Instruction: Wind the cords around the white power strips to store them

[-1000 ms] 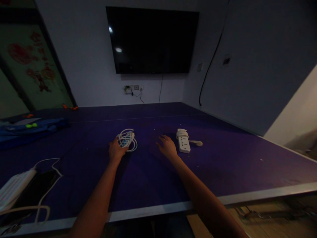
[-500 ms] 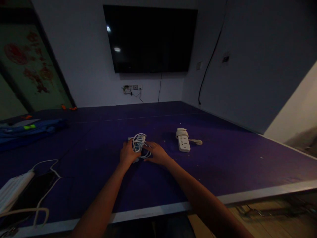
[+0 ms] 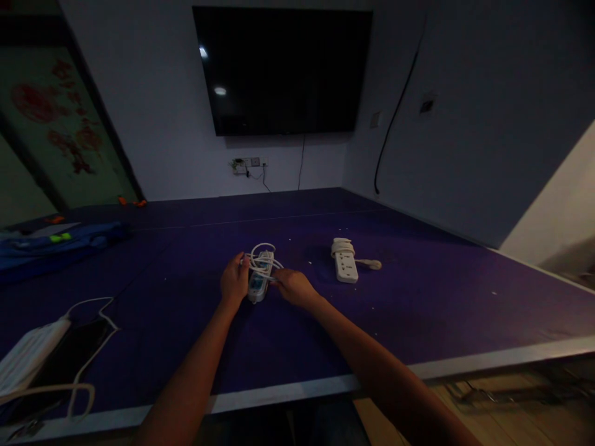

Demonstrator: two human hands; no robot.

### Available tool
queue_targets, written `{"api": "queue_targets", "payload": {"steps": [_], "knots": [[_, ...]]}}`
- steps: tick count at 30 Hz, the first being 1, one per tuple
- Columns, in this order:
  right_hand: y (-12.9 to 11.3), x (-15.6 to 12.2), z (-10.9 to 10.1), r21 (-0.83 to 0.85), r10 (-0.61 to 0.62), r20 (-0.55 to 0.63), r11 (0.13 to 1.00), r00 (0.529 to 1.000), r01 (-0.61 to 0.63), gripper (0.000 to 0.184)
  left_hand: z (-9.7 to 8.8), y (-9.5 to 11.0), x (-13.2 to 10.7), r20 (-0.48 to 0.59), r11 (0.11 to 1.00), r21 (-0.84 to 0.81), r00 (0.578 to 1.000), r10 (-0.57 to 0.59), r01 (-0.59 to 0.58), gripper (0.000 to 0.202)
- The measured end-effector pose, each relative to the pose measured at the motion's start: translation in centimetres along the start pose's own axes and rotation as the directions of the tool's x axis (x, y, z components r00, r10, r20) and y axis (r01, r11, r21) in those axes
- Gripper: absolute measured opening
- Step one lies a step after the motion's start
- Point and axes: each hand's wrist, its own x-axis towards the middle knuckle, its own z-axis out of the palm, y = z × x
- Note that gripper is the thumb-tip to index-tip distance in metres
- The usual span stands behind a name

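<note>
A white and blue power strip [image 3: 257, 291] lies on the purple tabletop between my hands. Its white cord [image 3: 264, 264] runs in loose loops over the top of the strip. My left hand [image 3: 234, 279] is closed at the left side, pinching the cord near its fingertips. On the right side, my right hand [image 3: 294, 287] has its fingers closed round another part of the cord. A second power strip [image 3: 345, 267], white, rests farther right with its cord wrapped round one end and the plug end trailing rightward.
At the left front lie a white box-shaped device [image 3: 32, 352], a dark phone-like slab [image 3: 65, 356] and a white cable. Blue folded cloth [image 3: 88, 240] is at the far left. A wall-mounted screen [image 3: 283, 71] hangs beyond the purple table [image 3: 418, 310].
My hands have moved apart and closed on the cord, which is drawn into looser loops. More of the power strip's blue face now shows.
</note>
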Motion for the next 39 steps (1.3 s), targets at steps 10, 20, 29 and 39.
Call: {"api": "queue_targets", "payload": {"steps": [10,20,29,39], "knots": [[0.8,0.1,0.5,0.464,0.213,-0.397,0.886,0.893,-0.005,0.025,0.3,-0.6,0.1,-0.172,0.975,-0.039,0.963,0.208,-0.218,0.051],[1.8,1.0,-0.3,0.867,0.508,-0.405,0.477,0.761,0.144,0.049,0.7,-0.5,0.1,0.192,0.956,0.29,0.981,-0.011,-0.046,0.046],[3.1,1.2,-0.8,0.968,0.676,-0.193,0.011,0.711,0.252,0.05,0.4,0.4,-0.5,0.27,0.919,0.391,0.961,-0.054,-0.059,0.041],[3.3,1.0,-1.5,0.979,0.639,-0.148,-0.015,0.755,0.205,0.05,0.4,0.6,-0.6,0.139,0.932,0.312,0.979,0.149,-0.186,0.042]]}}
